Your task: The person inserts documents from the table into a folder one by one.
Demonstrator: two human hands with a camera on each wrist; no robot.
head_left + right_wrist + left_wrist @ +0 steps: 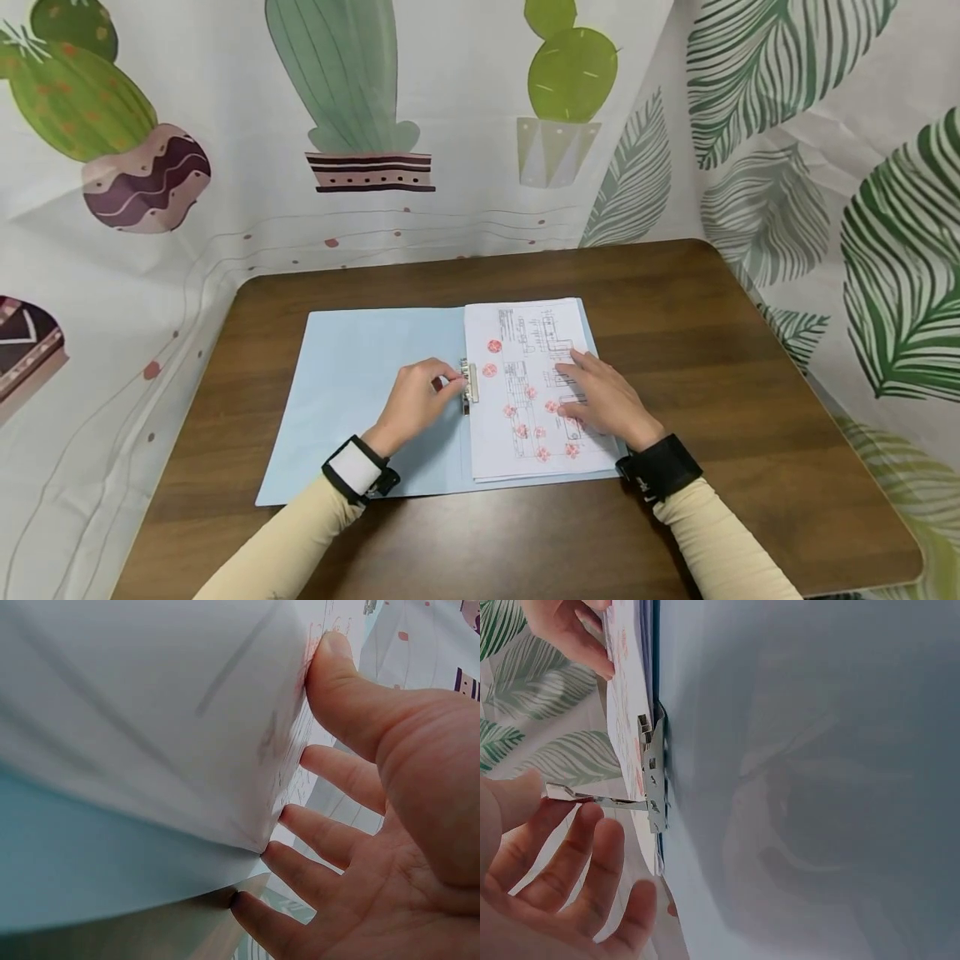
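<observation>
A light blue folder (360, 358) lies spread open on the table, with a stack of white papers (525, 458) on its right side. Line drawings and several red stamps mark the top sheet. At the fold sits a metal lever clip (656, 772), over the papers' left edge. My left hand (416, 400) pinches the clip's lever (607, 801) between thumb and index finger; it stands raised from the clip. Fingers spread, my right hand (606, 398) rests on the right part of the papers, fingertips touching the top sheet.
The brown wooden table (720, 375) extends around the folder on all sides. Behind it hangs a white cloth (465, 125) printed with cacti and leaves. A black wrist strap (663, 467) sits on the right wrist, another on the left.
</observation>
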